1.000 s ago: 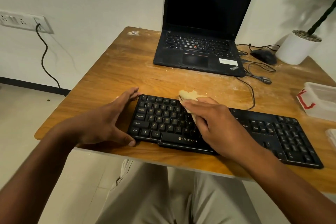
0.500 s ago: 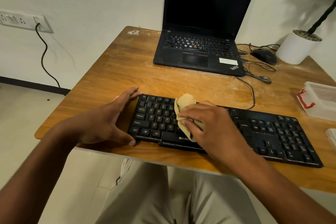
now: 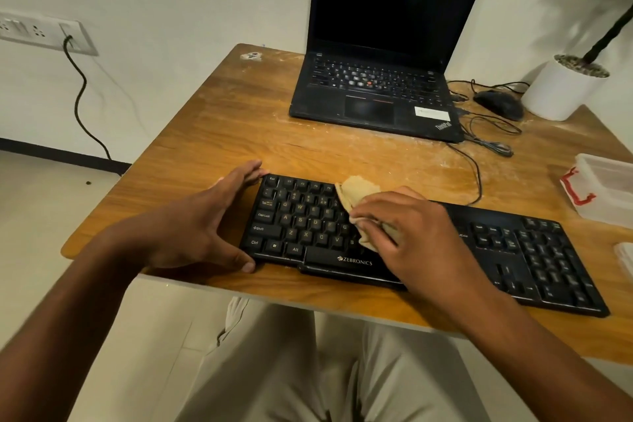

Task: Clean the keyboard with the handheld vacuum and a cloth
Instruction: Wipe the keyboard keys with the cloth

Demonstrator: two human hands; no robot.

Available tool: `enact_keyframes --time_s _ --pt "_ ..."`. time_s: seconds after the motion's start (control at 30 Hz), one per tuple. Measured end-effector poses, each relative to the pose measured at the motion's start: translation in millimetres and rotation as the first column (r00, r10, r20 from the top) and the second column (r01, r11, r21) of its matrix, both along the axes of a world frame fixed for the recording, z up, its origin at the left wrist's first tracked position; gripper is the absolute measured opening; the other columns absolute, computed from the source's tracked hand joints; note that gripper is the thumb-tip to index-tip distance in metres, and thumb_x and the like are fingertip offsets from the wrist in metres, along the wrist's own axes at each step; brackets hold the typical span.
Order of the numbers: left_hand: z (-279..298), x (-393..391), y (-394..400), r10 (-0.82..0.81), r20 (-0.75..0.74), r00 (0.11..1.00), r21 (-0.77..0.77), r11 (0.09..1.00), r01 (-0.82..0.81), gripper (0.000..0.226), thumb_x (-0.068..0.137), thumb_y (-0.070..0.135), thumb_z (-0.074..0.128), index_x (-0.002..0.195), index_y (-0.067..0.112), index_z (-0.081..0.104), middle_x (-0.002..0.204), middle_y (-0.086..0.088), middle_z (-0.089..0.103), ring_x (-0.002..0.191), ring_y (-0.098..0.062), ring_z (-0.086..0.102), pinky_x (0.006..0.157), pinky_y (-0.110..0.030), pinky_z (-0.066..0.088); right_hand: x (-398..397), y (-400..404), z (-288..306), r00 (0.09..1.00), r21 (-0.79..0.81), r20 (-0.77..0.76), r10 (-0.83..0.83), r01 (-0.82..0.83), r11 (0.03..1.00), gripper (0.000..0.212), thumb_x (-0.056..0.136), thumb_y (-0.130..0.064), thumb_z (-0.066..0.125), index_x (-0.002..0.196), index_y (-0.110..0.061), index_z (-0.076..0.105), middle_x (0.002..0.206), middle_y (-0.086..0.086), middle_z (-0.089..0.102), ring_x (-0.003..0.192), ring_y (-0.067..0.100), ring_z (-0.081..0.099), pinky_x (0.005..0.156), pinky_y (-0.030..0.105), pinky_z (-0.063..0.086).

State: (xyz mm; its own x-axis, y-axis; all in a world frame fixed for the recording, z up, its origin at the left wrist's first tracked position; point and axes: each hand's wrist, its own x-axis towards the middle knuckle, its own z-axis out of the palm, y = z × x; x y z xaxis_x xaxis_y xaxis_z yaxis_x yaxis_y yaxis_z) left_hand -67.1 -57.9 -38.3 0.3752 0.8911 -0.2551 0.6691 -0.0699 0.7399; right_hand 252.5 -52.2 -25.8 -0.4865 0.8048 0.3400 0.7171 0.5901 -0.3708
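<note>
We see a long black plastic keyboard (image 3: pixel 428 243) lying flat along the near edge of a worn wooden desk (image 3: pixel 222 134), running from left of centre toward the right. Our left hand (image 3: pixel 202 226) braces its left end: the fingers are straight and spread, fingertips touching the far left corner, thumb pressed against the near left corner, so the hand is open and grips nothing. Our right hand (image 3: pixel 418 236) lies over the middle of the letter keys with its fingers curled round a crumpled beige cloth (image 3: pixel 359 195), pressing it onto the keys; a fold of the cloth sticks out beyond the fingertips toward the function row.

Farther back on the desk stands an open black laptop (image 3: pixel 380 86) with a dark screen. To its right we see a black mouse (image 3: pixel 498 104) with tangled cables, and beside that a white round plant pot (image 3: pixel 561 92). A clear plastic box with a red clasp (image 3: pixel 603 188) sits at the right edge. A black cord hangs from a white wall socket (image 3: pixel 44 32) on the left.
</note>
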Motion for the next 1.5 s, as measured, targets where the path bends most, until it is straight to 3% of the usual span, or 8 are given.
enact_keyframes --time_s 0.17,0.43,0.63,0.87,1.13,1.23,1.4,1.5 --pt "-2.7 -1.2 0.0 -0.003 -0.008 1.0 0.001 1.0 0.003 0.137 0.061 0.039 0.094 0.147 0.065 -0.009 0.157 0.018 0.026 0.125 -0.004 0.045 0.093 -0.016 0.043 9.9 32.1 0.3 0.992 0.035 -0.024 -0.126 0.127 0.991 0.019 0.088 -0.015 0.077 0.107 -0.018 0.079 0.102 -0.004 0.076 0.092 0.013 0.067 0.088 0.041 0.059" --pt "-2.6 -2.2 -0.2 0.001 0.029 1.0 -0.017 1.0 -0.001 0.137 0.06 0.038 0.095 0.146 0.066 -0.008 0.157 0.017 0.027 0.13 -0.009 0.044 0.101 -0.023 0.043 -7.5 -11.3 2.2 0.999 -0.01 -0.046 0.026 -0.027 1.0 0.018 0.091 -0.019 0.071 0.107 -0.019 0.08 0.103 -0.01 0.075 0.095 0.008 0.065 0.087 0.026 0.056" --pt "-3.0 -0.9 -1.1 0.007 0.036 0.999 -0.009 1.0 -0.007 0.136 0.062 0.035 0.095 0.148 0.064 -0.007 0.156 0.017 0.029 0.128 -0.005 0.044 0.097 -0.018 0.043 21.0 23.0 3.0 0.987 0.025 -0.014 -0.159 0.159 0.987 0.018 0.09 -0.015 0.074 0.107 -0.019 0.079 0.103 -0.003 0.076 0.093 0.015 0.067 0.086 0.043 0.059" --pt "-1.8 -1.4 -0.7 0.002 0.032 0.999 -0.012 1.0 -0.002 0.136 0.062 0.035 0.095 0.148 0.063 -0.007 0.154 0.02 0.029 0.125 0.0 0.046 0.09 -0.012 0.045 -29.1 -11.9 -0.7 0.996 -0.078 -0.071 0.054 -0.059 0.995 0.015 0.096 -0.017 0.069 0.108 -0.019 0.078 0.105 -0.009 0.075 0.095 0.007 0.064 0.088 0.028 0.055" --pt "-2.8 -0.8 -0.9 0.007 0.03 1.0 0.006 1.0 -0.007 0.136 0.061 0.034 0.095 0.149 0.062 -0.006 0.157 0.019 0.029 0.13 -0.003 0.044 0.092 -0.011 0.042 1.8 12.2 -0.6 0.992 0.04 -0.037 -0.123 0.124 0.991 0.017 0.091 -0.013 0.073 0.106 -0.018 0.078 0.1 -0.005 0.074 0.091 0.012 0.064 0.086 0.041 0.058" --pt "-1.6 -0.7 -1.1 -0.001 0.052 0.999 -0.009 1.0 0.002 0.136 0.062 0.032 0.095 0.149 0.062 -0.005 0.156 0.02 0.029 0.129 0.001 0.043 0.092 -0.007 0.044 -32.0 9.2 -0.2 0.995 -0.032 -0.085 -0.053 0.05 0.998 0.015 0.095 -0.017 0.07 0.108 -0.019 0.077 0.104 -0.007 0.074 0.091 0.009 0.063 0.086 0.033 0.056" --pt "-1.2 -0.3 -1.0 0.001 0.029 1.0 0.011 1.0 -0.001 0.136 0.059 0.039 0.096 0.147 0.066 -0.005 0.156 0.019 0.03 0.13 -0.007 0.046 0.105 -0.027 0.045 -13.9 -28.0 -2.6 0.999 -0.023 -0.02 0.039 -0.039 0.999 0.018 0.092 -0.018 0.07 0.109 -0.02 0.078 0.105 -0.01 0.073 0.096 0.008 0.06 0.085 0.014 0.047" --pt "-1.9 -0.4 -0.7 -0.002 0.012 1.0 0.018 1.0 0.002 0.137 0.06 0.039 0.095 0.148 0.064 -0.006 0.157 0.021 0.028 0.131 -0.005 0.044 0.1 -0.02 0.043 13.3 -13.2 -1.9 0.996 0.027 0.018 -0.093 0.092 0.995 0.019 0.089 -0.017 0.072 0.107 -0.019 0.078 0.104 -0.008 0.073 0.096 0.009 0.061 0.085 0.027 0.054"
